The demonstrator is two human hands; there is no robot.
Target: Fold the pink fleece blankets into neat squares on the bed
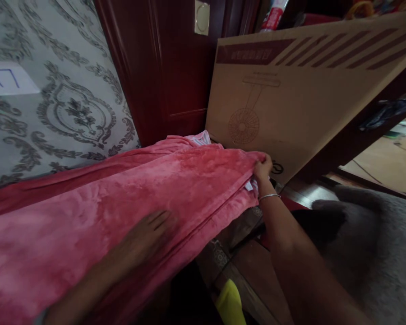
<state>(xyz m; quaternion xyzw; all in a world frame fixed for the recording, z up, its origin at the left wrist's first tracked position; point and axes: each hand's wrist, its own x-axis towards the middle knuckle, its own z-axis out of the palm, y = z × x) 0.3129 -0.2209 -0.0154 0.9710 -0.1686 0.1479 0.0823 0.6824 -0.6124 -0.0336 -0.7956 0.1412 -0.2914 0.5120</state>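
Observation:
A pink plush blanket [138, 185], folded into a long strip, stretches from the left edge of the view to the cardboard box. My left hand [152, 230] lies flat on top of it, palm down and slightly blurred, with the fingers stretched out. At the blanket's far right corner my right hand [264, 167] pinches the edge between thumb and fingers; a bracelet circles that wrist. Beneath this corner a white tag [248, 185] and some striped fabric peek out. What supports the blanket is mostly hidden under it.
A tall cardboard box [257, 99] with a printed fan stands behind the right end, against a dark red wooden panel [179, 63]. Patterned wallpaper [77, 108] runs along the left. A grey furry cover [392, 243] and a yellow object [230, 302] lie lower right.

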